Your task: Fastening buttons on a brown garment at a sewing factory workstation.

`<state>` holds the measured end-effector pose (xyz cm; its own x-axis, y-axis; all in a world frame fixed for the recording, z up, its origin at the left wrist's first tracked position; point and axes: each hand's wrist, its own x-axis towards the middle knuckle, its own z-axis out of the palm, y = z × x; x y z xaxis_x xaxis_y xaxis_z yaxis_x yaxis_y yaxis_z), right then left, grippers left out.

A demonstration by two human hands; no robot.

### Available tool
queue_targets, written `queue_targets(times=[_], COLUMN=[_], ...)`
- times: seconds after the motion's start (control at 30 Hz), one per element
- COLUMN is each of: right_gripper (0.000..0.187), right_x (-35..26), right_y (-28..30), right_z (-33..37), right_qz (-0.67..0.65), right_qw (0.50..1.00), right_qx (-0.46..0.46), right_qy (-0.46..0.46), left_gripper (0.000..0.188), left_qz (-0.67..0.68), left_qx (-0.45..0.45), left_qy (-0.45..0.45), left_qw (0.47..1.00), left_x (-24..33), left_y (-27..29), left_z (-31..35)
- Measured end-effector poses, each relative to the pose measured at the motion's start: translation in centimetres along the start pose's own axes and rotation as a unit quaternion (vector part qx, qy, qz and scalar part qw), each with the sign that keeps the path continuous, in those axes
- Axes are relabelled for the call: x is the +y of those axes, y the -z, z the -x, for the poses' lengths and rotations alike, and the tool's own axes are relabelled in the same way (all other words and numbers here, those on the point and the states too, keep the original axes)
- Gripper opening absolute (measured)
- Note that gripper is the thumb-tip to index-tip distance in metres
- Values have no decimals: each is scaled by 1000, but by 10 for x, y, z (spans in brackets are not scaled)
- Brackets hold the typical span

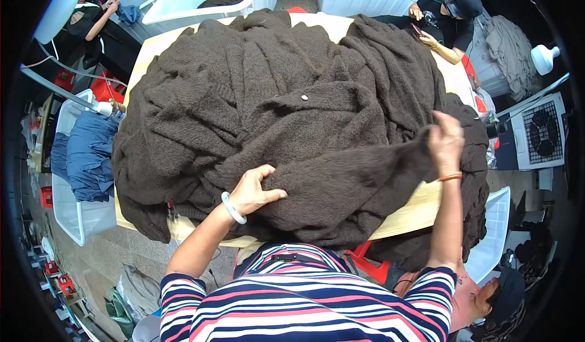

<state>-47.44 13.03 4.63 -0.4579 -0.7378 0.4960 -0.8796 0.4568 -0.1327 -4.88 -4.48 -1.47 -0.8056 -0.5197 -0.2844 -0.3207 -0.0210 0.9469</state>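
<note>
- across the pale table [414,207], brown cloth [323,186] lies heaped, fuzzy, creased and folded
- left hand [253,192] rests on its near part, thumb spread wide
- right hand [448,144] grips its raised right edge

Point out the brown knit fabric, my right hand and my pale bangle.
Brown knit fabric [332,186]: head view, stretch between the hands.
Right hand [448,145]: head view, middle of the hand.
Pale bangle [230,211]: head view, band's outer surface.
</note>
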Motion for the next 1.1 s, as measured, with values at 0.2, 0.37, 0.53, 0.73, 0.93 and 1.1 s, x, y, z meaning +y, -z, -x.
queue_targets(times=[0.2, 0.37, 0.53, 0.73, 0.93, 1.1], right_gripper=[36, 36, 19, 28, 19, 17], right_x=[-210, -256, -251, -268, -263, -255], right_y=[-38, -70, -66, -55, -68, -66], right_z=[55, 77, 62, 78, 93, 101], right_qz=[-561, -629, -546, -641, -669, -676], right_qw=[758, 670, 671, 687, 633, 596], right_qx=[-330, -394, -500, -341, -377, -417], right_qy=[39, -21, -40, -30, -97, -114], left_gripper=[45, 36, 18, 12, 10, 10], left_qz=[109, 210, 147, 152, 230, 189], left_qx=[89, 97, 133, 113, 140, 101], left_qy=[9, 22, 69, -17, -1, 19], left_qw=[990, 973, 978, 982, 963, 977], left_x=[-13, -6, -9, 7, -2, 3], left_y=[1, 7, 14, 7, 8, 6], left_z=[9, 18, 25, 17, 23, 23])
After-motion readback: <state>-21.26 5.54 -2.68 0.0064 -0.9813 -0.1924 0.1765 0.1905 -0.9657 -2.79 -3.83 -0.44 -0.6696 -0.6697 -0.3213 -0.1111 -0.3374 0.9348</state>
